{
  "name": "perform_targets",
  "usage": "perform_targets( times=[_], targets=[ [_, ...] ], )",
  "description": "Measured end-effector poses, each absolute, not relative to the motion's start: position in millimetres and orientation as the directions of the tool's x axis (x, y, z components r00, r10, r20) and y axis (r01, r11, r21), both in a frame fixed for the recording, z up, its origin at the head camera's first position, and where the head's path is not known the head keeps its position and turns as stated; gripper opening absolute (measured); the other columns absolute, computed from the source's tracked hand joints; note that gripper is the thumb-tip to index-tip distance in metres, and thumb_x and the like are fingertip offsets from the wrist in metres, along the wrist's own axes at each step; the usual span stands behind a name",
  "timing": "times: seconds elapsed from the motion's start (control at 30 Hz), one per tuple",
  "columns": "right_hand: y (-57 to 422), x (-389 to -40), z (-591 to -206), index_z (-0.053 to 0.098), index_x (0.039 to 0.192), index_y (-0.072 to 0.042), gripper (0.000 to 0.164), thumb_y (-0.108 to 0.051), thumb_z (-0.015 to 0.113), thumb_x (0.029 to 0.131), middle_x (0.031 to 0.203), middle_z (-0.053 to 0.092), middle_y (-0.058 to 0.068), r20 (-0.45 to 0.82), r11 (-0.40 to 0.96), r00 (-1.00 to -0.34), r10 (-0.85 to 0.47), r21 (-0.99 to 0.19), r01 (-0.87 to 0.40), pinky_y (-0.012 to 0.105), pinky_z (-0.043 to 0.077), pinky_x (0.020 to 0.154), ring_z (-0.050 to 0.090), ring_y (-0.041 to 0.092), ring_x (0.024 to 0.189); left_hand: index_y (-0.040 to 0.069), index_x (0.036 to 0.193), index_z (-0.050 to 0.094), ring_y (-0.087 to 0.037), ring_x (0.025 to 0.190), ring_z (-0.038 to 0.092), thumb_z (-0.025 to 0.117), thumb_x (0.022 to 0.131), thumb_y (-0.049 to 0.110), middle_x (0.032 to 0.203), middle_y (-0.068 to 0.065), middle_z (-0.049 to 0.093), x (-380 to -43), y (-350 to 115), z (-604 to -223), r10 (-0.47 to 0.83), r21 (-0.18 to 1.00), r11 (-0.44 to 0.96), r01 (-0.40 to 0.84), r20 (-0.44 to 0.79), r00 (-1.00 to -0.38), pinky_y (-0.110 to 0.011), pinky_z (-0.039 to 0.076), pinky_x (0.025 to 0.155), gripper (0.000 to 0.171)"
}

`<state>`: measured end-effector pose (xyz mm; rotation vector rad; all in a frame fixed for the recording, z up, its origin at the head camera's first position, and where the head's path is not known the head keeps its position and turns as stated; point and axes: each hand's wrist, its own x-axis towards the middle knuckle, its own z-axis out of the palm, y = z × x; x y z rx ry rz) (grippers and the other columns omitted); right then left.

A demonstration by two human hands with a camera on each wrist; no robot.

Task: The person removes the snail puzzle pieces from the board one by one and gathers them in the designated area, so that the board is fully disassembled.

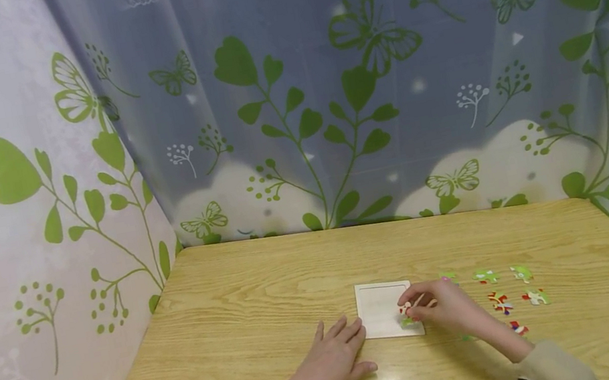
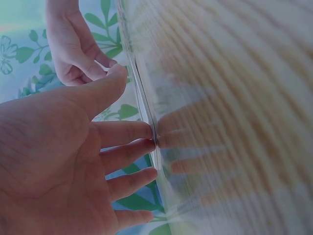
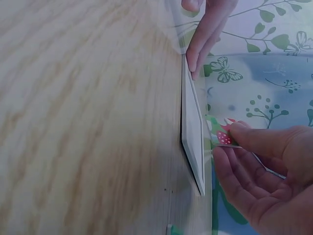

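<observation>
A white puzzle frame (image 1: 381,309) with a raised border lies flat on the wooden table. My left hand (image 1: 334,356) is spread, palm down, its fingertips touching the frame's left edge; the left wrist view shows these fingers (image 2: 124,152) straight. Over the frame's right side, my right hand (image 1: 444,308) pinches a jigsaw piece (image 3: 224,132) between thumb and fingers. Green, red and white show on that piece, with white dots on one red patch. In the right wrist view it is held above the frame, apart from its surface.
Several loose jigsaw pieces (image 1: 500,303) lie on the table (image 1: 238,297) to the right of the frame, some partly hidden by my right hand and forearm. A patterned curtain (image 1: 292,117) hangs behind the table's back edge, with similar cloth at both sides.
</observation>
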<state>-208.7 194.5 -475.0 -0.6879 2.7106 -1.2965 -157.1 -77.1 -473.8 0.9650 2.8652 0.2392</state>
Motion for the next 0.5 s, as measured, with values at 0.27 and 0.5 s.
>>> perform_targets(
  times=[0.27, 0.5],
  targets=[
    [210, -203, -467, 0.076, 0.108, -0.007, 0.018, -0.017, 0.075, 0.092, 0.100, 0.074, 0.008, 0.081, 0.552, -0.927, -0.366, -0.783, -0.287, 0.024, 0.058, 0.062, 0.070, 0.013, 0.080, 0.007, 0.149, 0.050, -0.031, 0.148, 0.036, 0.056, 0.100, 0.051, 0.158, -0.004, 0.043, -156, -79, -472, 0.616, 0.199, 0.777, 0.597, -0.050, -0.786, -0.061, 0.030, 0.117, 0.067],
    [230, -200, -461, 0.073, 0.115, -0.004, 0.026, -0.019, 0.072, 0.094, 0.104, 0.075, 0.012, 0.094, 0.551, -0.926, -0.365, -0.781, -0.296, 0.028, 0.059, 0.062, 0.070, 0.008, 0.078, 0.007, 0.150, 0.049, -0.031, 0.148, 0.036, 0.055, 0.100, 0.051, 0.159, -0.005, 0.042, -155, -79, -472, 0.618, 0.200, 0.776, 0.599, -0.051, -0.784, -0.061, 0.030, 0.117, 0.067]
  ],
)
